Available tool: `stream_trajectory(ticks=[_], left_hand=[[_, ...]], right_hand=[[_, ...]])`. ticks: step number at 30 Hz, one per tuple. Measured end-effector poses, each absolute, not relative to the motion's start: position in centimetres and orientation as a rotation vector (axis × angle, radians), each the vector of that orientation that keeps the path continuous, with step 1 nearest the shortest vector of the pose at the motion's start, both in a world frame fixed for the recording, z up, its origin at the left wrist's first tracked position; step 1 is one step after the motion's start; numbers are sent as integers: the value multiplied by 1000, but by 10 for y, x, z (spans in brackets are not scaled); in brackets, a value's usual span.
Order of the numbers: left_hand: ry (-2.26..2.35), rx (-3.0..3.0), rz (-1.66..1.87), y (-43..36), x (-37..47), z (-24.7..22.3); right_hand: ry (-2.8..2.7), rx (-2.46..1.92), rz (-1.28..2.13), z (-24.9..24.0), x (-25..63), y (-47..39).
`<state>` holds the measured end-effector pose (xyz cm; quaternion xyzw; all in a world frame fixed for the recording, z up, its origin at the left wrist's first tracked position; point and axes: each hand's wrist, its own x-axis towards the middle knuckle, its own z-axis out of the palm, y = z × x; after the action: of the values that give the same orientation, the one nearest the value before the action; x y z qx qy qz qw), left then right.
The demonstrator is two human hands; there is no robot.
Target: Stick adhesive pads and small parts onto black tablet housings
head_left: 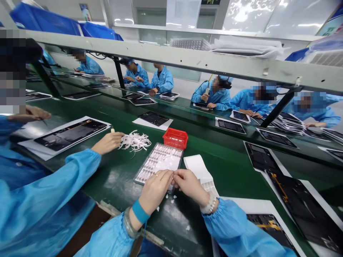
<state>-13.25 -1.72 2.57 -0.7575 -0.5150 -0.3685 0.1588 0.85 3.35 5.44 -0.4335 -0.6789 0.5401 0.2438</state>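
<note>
My left hand (157, 191), with a blue wristband, and my right hand (189, 184), with a white beaded bracelet, meet fingertip to fingertip over the near end of a clear tray (139, 175). Both are closed in a pinch; whatever lies between the fingers is too small to make out. Rows of small parts with thin pinkish leads (152, 160) fill the tray. Several small white round bits (173, 200) lie on the green bench just below my hands. A white sheet of labels or backing paper (198, 167) lies beside my right hand.
A red bin (175, 138) stands behind the tray. Left of it, a co-worker's hand (108, 142) reaches to a heap of white strips (135, 141). Opened tablet-like devices (300, 203) lie along the right. A metal shelf beam (187, 57) crosses above the green bench (227, 157).
</note>
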Motion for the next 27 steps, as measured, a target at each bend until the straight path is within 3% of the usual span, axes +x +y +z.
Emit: stream_trajectory(ticks=[8,13,19,27], left_hand=[[-1715,-2046,-923,4,-147,34],[-1401,-2463,-921,-22,-103,52],[-1264,-2856,-1245,-63,-26,43],[-972,-3011,-1211,-88,19,3]], right_hand=[[-1886,-1297,1474,67,36,29],[-1902,-1392,1616,82,84,8],[-1967,-1450,999,81,154,-57],[-1580,-1541,736,35,220,-144]])
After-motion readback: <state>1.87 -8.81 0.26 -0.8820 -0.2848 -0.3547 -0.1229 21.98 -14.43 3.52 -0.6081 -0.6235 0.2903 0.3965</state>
